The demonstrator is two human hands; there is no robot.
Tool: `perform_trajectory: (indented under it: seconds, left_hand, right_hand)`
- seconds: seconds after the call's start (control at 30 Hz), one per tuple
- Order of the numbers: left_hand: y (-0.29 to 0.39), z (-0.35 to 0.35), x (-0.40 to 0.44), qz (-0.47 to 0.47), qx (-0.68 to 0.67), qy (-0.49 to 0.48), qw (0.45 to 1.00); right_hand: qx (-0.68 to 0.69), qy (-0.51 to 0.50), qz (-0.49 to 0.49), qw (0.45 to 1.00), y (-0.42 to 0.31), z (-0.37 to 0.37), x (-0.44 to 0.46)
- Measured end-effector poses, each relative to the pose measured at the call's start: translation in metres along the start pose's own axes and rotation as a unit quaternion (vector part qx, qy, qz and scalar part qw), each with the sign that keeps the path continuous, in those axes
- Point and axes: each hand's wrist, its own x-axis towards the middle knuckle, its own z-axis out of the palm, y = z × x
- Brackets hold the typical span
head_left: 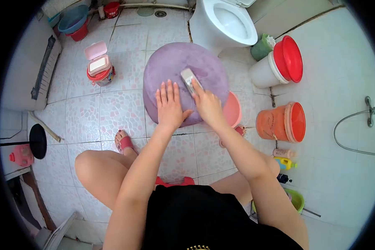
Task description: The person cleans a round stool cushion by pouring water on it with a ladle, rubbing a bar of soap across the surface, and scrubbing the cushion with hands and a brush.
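A large, round, purple padded piece, like a stool or seat cushion [166, 62], is in front of me in the head view. My left hand [170, 109] lies flat on its near side, fingers stretched out and slightly spread. In my right hand [208, 106] is a pale scrubbing brush [188, 78], its far end sticking out past my fingers onto the purple fabric. Darker patches show on the fabric near the brush. A pink basin [233, 109] is partly hidden by the purple piece's right side.
At the left stands a small bucket [107, 79] with an opened pink soap box [98, 64] on top. A toilet [208, 29] is at the back. Along the right wall are a white bucket [262, 73], an orange bucket [273, 124] and several bottles [283, 163].
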Motion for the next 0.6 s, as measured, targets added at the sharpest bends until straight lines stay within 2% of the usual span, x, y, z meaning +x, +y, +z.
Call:
perform_trajectory:
  seconds: [0.13, 0.23, 0.33, 0.53, 0.6]
  left_hand:
    - [0.000, -0.003, 0.001, 0.001, -0.006, 0.001, 1.000]
    - [-0.010, -0.001, 0.004, -0.001, -0.014, 0.014, 1.000]
    - [-0.006, 0.000, 0.002, -0.009, -0.020, 0.009, 1.000]
    - [0.006, -0.001, 0.002, -0.020, -0.029, -0.004, 0.999]
    - [0.007, -0.002, 0.001, -0.022, -0.035, -0.006, 0.999]
  right_hand:
    - [0.033, 0.026, 0.037, 0.998, -0.009, 0.030, 0.097]
    - [0.054, 0.049, 0.033, 0.997, -0.010, 0.042, 0.134]
    - [0.036, 0.023, 0.025, 0.999, -0.005, 0.038, 0.104]
    - [0.024, 0.017, -0.047, 0.998, 0.023, 0.015, -0.029]
    - [0.016, -0.013, -0.040, 0.999, 0.027, -0.002, -0.059]
